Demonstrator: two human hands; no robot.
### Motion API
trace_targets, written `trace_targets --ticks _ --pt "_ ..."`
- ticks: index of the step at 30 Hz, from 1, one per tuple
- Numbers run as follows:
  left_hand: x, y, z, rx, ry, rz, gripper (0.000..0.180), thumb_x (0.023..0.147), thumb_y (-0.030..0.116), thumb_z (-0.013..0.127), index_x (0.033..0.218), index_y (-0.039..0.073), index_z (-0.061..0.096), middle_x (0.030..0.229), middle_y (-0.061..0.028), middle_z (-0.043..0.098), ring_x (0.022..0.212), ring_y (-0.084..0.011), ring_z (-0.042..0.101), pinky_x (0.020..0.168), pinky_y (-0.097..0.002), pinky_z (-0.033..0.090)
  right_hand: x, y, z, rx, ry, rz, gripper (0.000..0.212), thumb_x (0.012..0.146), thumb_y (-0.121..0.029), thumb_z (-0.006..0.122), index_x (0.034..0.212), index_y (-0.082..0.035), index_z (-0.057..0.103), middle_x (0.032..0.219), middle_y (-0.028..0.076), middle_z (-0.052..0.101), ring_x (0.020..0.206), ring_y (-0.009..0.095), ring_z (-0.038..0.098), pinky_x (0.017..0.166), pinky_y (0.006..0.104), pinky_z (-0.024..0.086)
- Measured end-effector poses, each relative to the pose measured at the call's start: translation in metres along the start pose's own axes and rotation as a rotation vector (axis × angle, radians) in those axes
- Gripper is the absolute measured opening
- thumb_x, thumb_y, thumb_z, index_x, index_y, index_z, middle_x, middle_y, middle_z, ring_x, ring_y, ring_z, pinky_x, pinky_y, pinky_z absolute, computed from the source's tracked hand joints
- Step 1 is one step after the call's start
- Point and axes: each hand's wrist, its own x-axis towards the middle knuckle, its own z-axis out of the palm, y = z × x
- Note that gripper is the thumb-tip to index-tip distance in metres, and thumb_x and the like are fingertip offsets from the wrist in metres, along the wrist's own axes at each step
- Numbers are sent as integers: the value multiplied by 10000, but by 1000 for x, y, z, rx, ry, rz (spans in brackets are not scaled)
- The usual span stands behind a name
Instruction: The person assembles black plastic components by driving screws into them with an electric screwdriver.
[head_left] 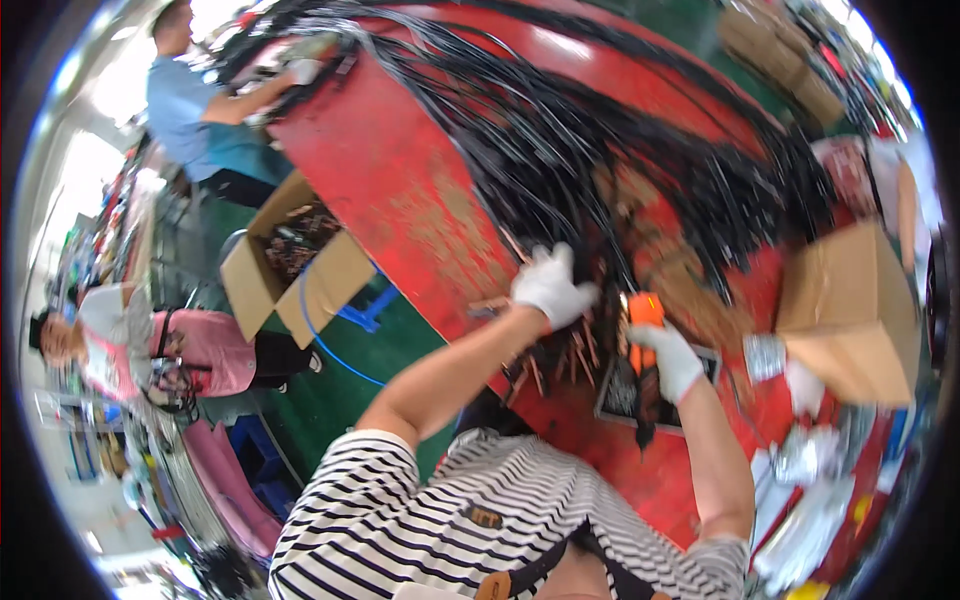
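My left hand, in a white glove, is over the near end of a thick bundle of black cables. Its fingers are curled and slightly blurred; what lies in them is hidden. Copper-coloured cable ends stick out around and below it. To its right, my right hand, also white-gloved, is closed around an orange-and-black hand tool. The tool's orange top is raised, and its dark lower part hangs toward me. Beneath it on the red table lies a dark, light-rimmed tray.
An open cardboard box sits at the table's right. On the left, a box of copper-coloured pieces stands beside the table near a blue hose. Two people are at the left, and part of another shows at the right.
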Motion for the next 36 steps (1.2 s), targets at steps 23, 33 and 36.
trace_targets --ticks 23,33,36 --pt "-64 -17 4 175 455 383 668 875 307 786 1420 9 540 1473 -262 524 1277 -451 577 1067 -493 493 -45 7 2 -221 34 -226 509 863 -165 833 1298 -28 609 1065 18 669 975 124 620 908 298 515" --pt "-153 3 100 -16 -232 335 700 979 430 653 1448 -44 440 896 -310 720 813 -505 713 722 -578 574 -133 82 -60 90 333 -143 387 895 -153 823 1208 -33 629 983 32 678 797 124 658 622 298 587" --pt "-153 11 123 -84 -72 378 599 977 387 659 1354 -43 477 864 -312 711 789 -518 705 706 -590 569 -149 102 -66 173 402 -190 360 900 -129 811 1194 -30 630 954 35 676 759 125 660 589 302 581"
